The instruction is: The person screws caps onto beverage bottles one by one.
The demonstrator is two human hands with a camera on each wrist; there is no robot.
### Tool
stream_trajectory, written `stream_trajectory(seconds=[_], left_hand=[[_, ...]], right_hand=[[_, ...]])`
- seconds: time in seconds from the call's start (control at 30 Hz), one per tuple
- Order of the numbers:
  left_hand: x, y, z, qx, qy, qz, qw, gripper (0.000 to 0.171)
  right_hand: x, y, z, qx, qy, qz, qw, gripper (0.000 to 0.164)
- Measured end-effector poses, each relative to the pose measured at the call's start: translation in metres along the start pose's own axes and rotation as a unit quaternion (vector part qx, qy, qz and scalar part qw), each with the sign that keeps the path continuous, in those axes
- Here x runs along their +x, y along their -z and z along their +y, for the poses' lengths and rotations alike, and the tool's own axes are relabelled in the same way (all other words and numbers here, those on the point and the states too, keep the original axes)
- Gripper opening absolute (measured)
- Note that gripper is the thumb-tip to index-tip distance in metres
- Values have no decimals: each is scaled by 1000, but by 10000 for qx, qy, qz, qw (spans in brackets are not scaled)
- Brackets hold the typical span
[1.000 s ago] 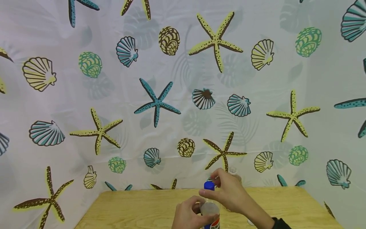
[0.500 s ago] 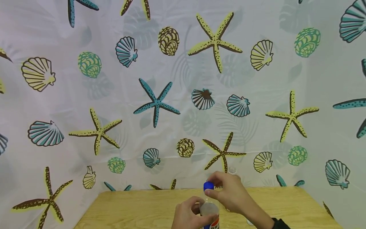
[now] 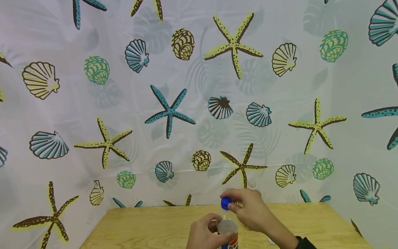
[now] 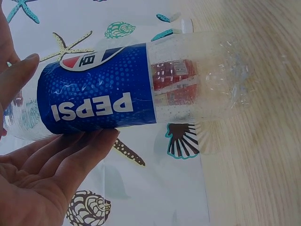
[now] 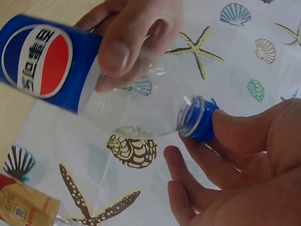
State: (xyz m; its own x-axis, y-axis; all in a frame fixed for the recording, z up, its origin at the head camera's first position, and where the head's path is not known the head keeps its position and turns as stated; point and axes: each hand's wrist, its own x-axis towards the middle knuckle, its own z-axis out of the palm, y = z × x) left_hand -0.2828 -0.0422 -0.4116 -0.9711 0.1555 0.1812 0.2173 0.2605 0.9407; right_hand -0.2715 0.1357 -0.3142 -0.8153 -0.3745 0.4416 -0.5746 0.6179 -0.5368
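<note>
our left hand (image 3: 202, 233), fingers curled, grips the bottle (image 4: 101, 89); above it, our right hand (image 3: 251, 210) pinches the cap (image 3: 225, 203).

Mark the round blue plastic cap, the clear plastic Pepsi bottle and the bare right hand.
Round blue plastic cap (image 5: 204, 123): right wrist view, side wall.
Clear plastic Pepsi bottle (image 4: 123, 82): left wrist view, blue label.
Bare right hand (image 3: 249, 208): head view, back, thumb side.

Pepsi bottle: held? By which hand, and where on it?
Yes: the left hand holds the Pepsi bottle around its upper part, near the top of its label; the right hand pinches its blue cap.
</note>
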Motion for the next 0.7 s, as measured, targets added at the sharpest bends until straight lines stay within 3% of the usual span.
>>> stream_trajectory(seconds=[0.17,0.37,0.7], left_hand=[[-1,-2,0,15,-44,48,10000,38],[-2,-1,-2,205,-57,143,9997,38],[0,-3,-2,24,-78,98,9999,36]], right_hand=[[0,-4,-3,-273,-92,257,9993,25],[0,-11,-6,-168,-103,469,9987,24],[-1,-22,-10,108,-536,797,9953,24]])
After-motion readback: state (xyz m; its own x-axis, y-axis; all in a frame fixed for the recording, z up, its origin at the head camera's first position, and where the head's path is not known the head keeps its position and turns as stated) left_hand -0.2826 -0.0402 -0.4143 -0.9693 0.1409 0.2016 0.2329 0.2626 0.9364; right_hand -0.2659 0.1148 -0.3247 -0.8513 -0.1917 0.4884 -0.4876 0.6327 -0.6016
